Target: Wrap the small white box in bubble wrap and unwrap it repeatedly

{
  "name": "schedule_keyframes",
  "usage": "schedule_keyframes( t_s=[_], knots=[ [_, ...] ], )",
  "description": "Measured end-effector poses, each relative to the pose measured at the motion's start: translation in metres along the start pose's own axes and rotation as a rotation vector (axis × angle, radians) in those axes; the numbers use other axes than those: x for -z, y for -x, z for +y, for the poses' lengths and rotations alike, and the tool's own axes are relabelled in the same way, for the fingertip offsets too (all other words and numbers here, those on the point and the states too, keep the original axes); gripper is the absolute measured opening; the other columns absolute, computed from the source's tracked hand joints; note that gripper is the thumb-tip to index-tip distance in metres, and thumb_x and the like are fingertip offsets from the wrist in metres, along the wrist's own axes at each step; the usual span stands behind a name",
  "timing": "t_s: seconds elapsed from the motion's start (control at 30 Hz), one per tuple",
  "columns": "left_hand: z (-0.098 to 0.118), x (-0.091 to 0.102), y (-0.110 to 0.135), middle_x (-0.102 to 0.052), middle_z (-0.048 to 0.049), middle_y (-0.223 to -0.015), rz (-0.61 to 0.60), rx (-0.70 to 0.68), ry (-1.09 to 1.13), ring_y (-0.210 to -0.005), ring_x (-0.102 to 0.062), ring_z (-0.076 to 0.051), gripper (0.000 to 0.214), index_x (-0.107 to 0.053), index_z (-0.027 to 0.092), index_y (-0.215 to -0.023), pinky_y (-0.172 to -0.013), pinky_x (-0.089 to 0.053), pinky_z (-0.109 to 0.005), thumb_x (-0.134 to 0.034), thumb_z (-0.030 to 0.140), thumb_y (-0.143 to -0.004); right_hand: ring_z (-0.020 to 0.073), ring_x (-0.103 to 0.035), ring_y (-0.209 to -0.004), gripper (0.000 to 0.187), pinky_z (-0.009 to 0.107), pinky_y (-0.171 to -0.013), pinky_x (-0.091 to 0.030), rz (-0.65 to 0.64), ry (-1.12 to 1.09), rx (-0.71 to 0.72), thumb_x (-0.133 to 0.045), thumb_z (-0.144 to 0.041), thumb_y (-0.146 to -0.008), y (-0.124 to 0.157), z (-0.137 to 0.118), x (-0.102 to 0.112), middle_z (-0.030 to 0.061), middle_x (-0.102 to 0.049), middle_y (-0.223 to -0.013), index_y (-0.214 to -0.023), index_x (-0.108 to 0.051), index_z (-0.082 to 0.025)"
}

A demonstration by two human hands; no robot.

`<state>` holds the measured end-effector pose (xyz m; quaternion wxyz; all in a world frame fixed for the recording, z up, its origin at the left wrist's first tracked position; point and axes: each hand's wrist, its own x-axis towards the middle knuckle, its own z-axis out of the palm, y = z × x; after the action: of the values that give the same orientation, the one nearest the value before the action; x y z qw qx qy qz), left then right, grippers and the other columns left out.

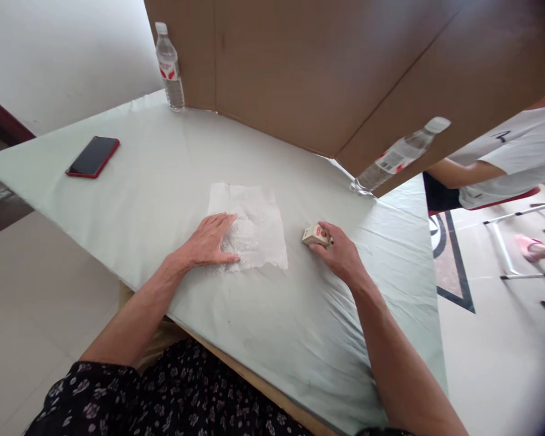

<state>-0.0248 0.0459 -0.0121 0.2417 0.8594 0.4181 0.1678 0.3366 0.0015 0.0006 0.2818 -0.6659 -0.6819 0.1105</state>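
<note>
A white paper tissue lies spread on the pale green tablecloth. My left hand rests flat on the tissue's left edge, fingers stretched out and together. To the right of the tissue, my right hand is closed around a small beige box with a red label, which sits on the cloth.
A red-cased phone lies at the far left. Two clear water bottles stand against a tall cardboard screen at the back. Another person in a white shirt is behind the table's right end.
</note>
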Motion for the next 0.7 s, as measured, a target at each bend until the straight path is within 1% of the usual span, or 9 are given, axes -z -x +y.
schedule_keyframes(
  t_s=[0.03,0.1,0.17,0.2,0.3,0.4,0.47,0.53,0.7],
  knots=[
    [0.0,0.0,0.0,-0.042,-0.0185,-0.159,0.001,0.0,-0.005,-0.151,-0.033,-0.04,0.102,-0.032,0.019,-0.156,-0.124,-0.024,-0.055,-0.078,0.055,-0.073,0.0364,-0.063,-0.12,0.056,0.059,-0.103,-0.048,0.016,0.039,-0.001,-0.068,-0.05,-0.081,0.004,0.005,0.005,0.0171,-0.067,-0.13,-0.129,-0.063,-0.021],
    [0.0,0.0,0.0,-0.041,-0.0174,-0.16,0.002,0.0,-0.01,-0.151,-0.032,-0.04,0.102,-0.032,0.02,-0.157,-0.124,-0.024,-0.055,-0.078,0.054,-0.072,0.0372,-0.057,-0.131,0.056,0.062,-0.108,-0.043,0.098,0.074,0.025,-0.067,-0.051,-0.083,0.01,0.001,0.011,0.0175,-0.063,-0.138,-0.131,-0.062,-0.022],
    [-0.001,0.0,0.0,-0.041,-0.0174,-0.161,-0.003,-0.003,-0.012,-0.151,-0.032,-0.041,0.103,-0.031,0.02,-0.157,-0.124,-0.024,-0.056,-0.078,0.054,-0.072,0.0339,-0.055,-0.134,0.049,0.06,-0.112,-0.041,0.18,0.045,0.086,-0.063,-0.049,-0.089,0.011,-0.019,0.011,0.0149,-0.062,-0.141,-0.132,-0.062,-0.025],
    [-0.002,0.0,0.0,-0.04,-0.0177,-0.161,-0.007,-0.007,-0.012,-0.152,-0.032,-0.041,0.103,-0.031,0.02,-0.158,-0.124,-0.024,-0.056,-0.078,0.055,-0.072,0.0318,-0.057,-0.132,0.043,0.057,-0.112,-0.042,0.171,0.018,0.138,-0.06,-0.045,-0.092,0.01,-0.033,0.008,0.0137,-0.064,-0.138,-0.129,-0.063,-0.025],
    [-0.005,0.0,0.0,-0.039,-0.019,-0.161,-0.012,-0.024,-0.015,-0.152,-0.031,-0.042,0.106,-0.031,0.019,-0.158,-0.124,-0.024,-0.057,-0.078,0.06,-0.072,0.0296,-0.057,-0.132,0.038,0.052,-0.113,-0.043,0.022,-0.042,0.294,-0.059,-0.04,-0.094,-0.001,-0.077,-0.015,0.0131,-0.064,-0.139,-0.128,-0.065,-0.024],
    [-0.008,0.0,0.001,-0.037,-0.0196,-0.163,-0.017,-0.038,-0.019,-0.153,-0.029,-0.041,0.108,-0.032,0.018,-0.158,-0.125,-0.022,-0.057,-0.077,0.064,-0.071,0.0305,-0.048,-0.142,0.054,0.052,-0.117,-0.039,-0.166,-0.024,0.389,-0.062,-0.043,-0.092,-0.018,-0.106,-0.049,0.0134,-0.053,-0.153,-0.142,-0.056,-0.023],
    [-0.009,0.001,0.001,-0.036,-0.0195,-0.164,-0.036,-0.035,-0.024,-0.154,-0.027,-0.04,0.109,-0.031,0.018,-0.158,-0.125,-0.021,-0.056,-0.077,0.065,-0.072,0.0328,-0.042,-0.147,0.069,0.054,-0.119,-0.036,-0.291,0.042,0.397,-0.066,-0.05,-0.09,-0.028,-0.11,-0.068,0.0161,-0.046,-0.159,-0.15,-0.048,-0.021],
    [-0.01,0.002,0.002,-0.035,-0.019,-0.164,-0.059,-0.028,-0.034,-0.155,-0.026,-0.039,0.109,-0.03,0.018,-0.159,-0.126,-0.02,-0.055,-0.077,0.065,-0.072,0.0347,-0.037,-0.15,0.077,0.055,-0.12,-0.032,-0.364,0.109,0.384,-0.066,-0.055,-0.089,-0.032,-0.106,-0.08,0.0194,-0.043,-0.16,-0.152,-0.045,-0.016],
    [-0.012,0.003,0.003,-0.037,-0.018,-0.164,-0.067,-0.028,-0.06,-0.155,-0.026,-0.039,0.11,-0.032,0.019,-0.158,-0.126,-0.019,-0.054,-0.077,0.067,-0.07,0.0337,-0.032,-0.153,0.071,0.052,-0.123,-0.028,-0.367,0.199,0.406,-0.052,-0.057,-0.098,-0.026,-0.088,-0.08,0.0195,-0.04,-0.162,-0.152,-0.045,-0.012]
  ],
)
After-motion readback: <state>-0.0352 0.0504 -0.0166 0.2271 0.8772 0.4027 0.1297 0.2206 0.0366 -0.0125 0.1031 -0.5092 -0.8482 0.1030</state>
